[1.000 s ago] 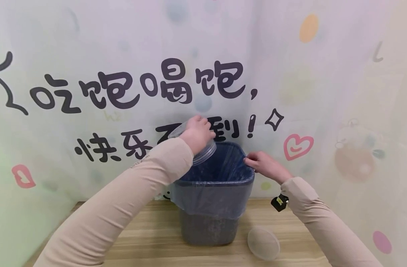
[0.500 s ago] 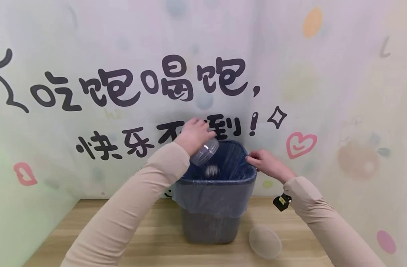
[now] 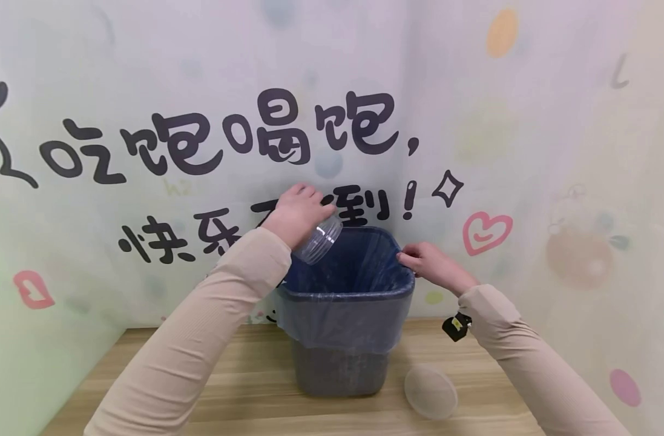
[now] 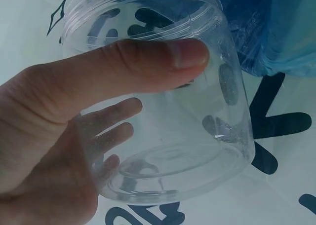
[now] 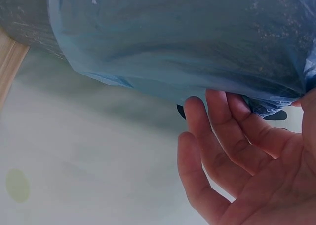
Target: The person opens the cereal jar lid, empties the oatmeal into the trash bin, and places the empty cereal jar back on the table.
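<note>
My left hand (image 3: 299, 212) grips a clear plastic jar (image 3: 322, 240), tilted beside the left rim of a grey trash can (image 3: 339, 374). In the left wrist view the thumb lies across the see-through jar (image 4: 173, 131), fingers round its far side; nothing shows inside. A thin blue bag (image 3: 342, 321) lines the can and folds down over its outside. My right hand (image 3: 432, 266) pinches the can's right rim. The right wrist view shows its fingers (image 5: 222, 131) against the outer fold of the bag (image 5: 163, 47). The can's bottom is hidden.
A round translucent lid (image 3: 431, 392) lies on the wooden table (image 3: 244, 381), right of the can. Close behind stands a white printed backdrop (image 3: 332, 54) with large black characters. A small black device (image 3: 456, 327) hangs at my right wrist.
Half a second ago a blurred whitish thing showed in the can below the jar; now it is out of sight. My left hand has drawn the jar slightly left. My right hand stays at the rim.
</note>
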`<action>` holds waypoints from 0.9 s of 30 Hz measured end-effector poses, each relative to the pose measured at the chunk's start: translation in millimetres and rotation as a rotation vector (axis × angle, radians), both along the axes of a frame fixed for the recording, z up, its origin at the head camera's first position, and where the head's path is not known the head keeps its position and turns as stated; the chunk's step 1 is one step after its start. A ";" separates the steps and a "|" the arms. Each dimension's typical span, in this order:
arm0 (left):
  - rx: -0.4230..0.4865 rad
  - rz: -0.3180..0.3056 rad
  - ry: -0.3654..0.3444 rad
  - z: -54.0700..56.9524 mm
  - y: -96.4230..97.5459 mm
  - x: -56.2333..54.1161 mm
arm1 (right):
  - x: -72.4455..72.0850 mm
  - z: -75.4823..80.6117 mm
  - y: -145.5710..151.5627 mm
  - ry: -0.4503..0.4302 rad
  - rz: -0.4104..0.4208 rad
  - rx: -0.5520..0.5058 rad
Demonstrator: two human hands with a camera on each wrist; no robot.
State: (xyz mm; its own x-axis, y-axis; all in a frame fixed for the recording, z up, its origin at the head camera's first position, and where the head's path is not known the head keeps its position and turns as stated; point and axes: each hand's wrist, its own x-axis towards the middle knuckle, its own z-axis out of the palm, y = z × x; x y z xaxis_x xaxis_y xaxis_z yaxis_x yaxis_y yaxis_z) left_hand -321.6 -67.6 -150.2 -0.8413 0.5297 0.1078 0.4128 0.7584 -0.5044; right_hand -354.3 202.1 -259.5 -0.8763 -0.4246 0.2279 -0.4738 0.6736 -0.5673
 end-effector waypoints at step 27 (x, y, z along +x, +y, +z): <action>0.239 -0.014 -0.114 4.8 -47.4 16.3 | -1.1 -4.1 3.0 -0.008 0.026 -0.070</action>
